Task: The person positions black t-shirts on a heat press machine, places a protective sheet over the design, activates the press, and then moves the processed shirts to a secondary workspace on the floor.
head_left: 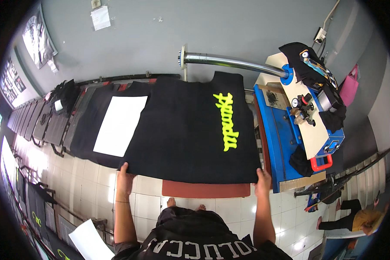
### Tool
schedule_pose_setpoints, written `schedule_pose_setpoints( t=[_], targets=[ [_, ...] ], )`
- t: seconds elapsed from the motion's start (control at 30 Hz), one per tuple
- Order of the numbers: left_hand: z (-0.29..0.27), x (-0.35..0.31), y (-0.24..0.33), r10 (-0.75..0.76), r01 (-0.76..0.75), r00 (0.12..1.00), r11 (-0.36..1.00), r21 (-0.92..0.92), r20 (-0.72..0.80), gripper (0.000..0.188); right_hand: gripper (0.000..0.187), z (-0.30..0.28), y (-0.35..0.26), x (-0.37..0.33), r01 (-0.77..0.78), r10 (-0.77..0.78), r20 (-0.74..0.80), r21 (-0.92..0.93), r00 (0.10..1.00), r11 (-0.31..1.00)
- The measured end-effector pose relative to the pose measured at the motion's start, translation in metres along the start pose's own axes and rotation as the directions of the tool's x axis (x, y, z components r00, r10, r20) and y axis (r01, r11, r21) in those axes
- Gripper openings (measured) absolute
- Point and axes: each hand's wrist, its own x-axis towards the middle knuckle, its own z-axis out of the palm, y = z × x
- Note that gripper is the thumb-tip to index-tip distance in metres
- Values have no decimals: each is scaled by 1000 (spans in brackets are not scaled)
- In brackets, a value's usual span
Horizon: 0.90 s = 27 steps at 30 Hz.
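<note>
A black fabric panel, cut like a shirt piece point(182, 130), is stretched flat in front of me. Bright yellow-green lettering point(226, 122) runs along its right part. My left hand point(124, 180) pinches its near left corner, thumb on top. At the near right corner, my right hand point(262, 181) grips the same cloth, thumb up. Left of the panel, a white sheet point(119, 125) lies on another black fabric piece point(84, 141); the held panel overlaps or meets the sheet's right side.
A blue and cream press machine point(307, 117) with gauges and a red handle point(321, 163) stands at right, dark cloths on it. A metal cylinder point(234, 62) extends from it. Platen tables point(52, 125) run left. A person point(355, 216) is at far lower right.
</note>
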Motion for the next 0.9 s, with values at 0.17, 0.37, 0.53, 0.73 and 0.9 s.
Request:
schedule_pose_setpoints(
  t=[0.17, 0.37, 0.53, 0.73, 0.9],
  targets=[
    [-42, -24, -79, -193, 198, 971, 980, 21, -142, 44, 32, -13, 62, -6, 44, -87, -83, -419, 993, 907],
    [-58, -46, -106, -282, 263, 934, 958, -112, -218, 41, 35, -41, 76, -30, 155, -239, -46, -640, 970, 753],
    [-80, -51, -115, -289, 269, 937, 955, -123, -198, 39, 33, -47, 85, -48, 9, -38, -53, -465, 998, 885],
    [-98, -63, -114, -360, 331, 911, 930, -162, -203, 37, 32, -63, 94, -42, -2, 47, 88, -456, 995, 890],
    [-205, -88, -121, 325, 545, 708, 312, 778, -627, 60, 48, -39, 47, -36, 384, -180, 346, -886, 921, 260]
  ],
)
